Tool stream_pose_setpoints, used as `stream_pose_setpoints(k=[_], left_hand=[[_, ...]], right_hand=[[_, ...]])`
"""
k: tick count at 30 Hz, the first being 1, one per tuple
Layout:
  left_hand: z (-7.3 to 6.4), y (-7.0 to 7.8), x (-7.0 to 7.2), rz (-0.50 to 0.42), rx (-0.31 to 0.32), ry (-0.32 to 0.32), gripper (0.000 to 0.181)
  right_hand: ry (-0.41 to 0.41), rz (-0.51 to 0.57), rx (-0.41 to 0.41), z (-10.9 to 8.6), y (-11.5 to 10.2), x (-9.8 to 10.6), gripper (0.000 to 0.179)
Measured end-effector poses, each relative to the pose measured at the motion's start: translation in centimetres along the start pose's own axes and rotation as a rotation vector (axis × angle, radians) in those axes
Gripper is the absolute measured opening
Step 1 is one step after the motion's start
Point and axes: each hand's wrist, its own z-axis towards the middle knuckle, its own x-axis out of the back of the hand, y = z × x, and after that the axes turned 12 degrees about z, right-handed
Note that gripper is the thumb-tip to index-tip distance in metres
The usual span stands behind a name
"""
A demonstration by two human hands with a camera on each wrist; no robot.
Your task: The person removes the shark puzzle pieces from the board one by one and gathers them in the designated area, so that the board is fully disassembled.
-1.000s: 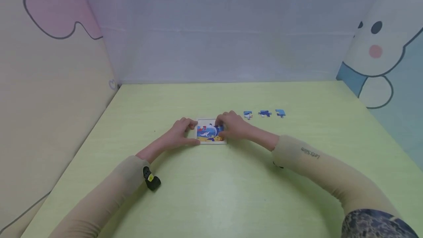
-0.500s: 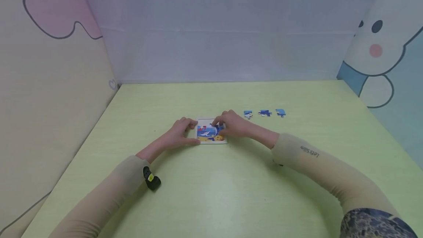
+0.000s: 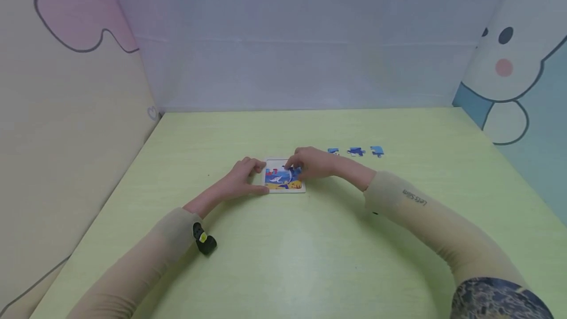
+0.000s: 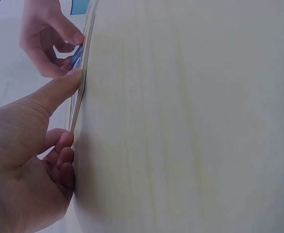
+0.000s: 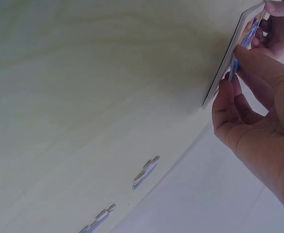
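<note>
A small jigsaw puzzle board [image 3: 287, 191] with a white rim lies on the table, its lower part filled with a blue and yellow sea picture. My left hand [image 3: 239, 179] holds the board's left side, thumb at the near corner and index finger near the far one. Over the board's right part, my right hand [image 3: 315, 162] pinches a blue puzzle piece [image 5: 234, 67] between thumb and fingers. In the right wrist view that piece stands tilted close against the board. The fingers hide part of the upper right of the picture.
Three loose puzzle pieces lie in a row right of the board: one [image 3: 333, 151] partly behind the right hand, a dark blue one [image 3: 356, 151] and a light blue one [image 3: 377, 151]. Behind the pale green table [image 3: 283, 250] hangs a plain curtain [image 3: 283, 73].
My right hand has shifted slightly across the board's upper right and turned a little, now overlapping the nearest loose piece. My left hand keeps its place on the board.
</note>
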Motion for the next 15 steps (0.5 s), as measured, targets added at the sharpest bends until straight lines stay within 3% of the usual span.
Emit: stream_pose_setpoints(k=[15], left_hand=[[0.07, 0.01, -0.09, 0.011, -0.014, 0.012, 0.077]], right_hand=[[0.111, -0.020, 0.035, -0.46, 0.44, -0.74, 0.042]])
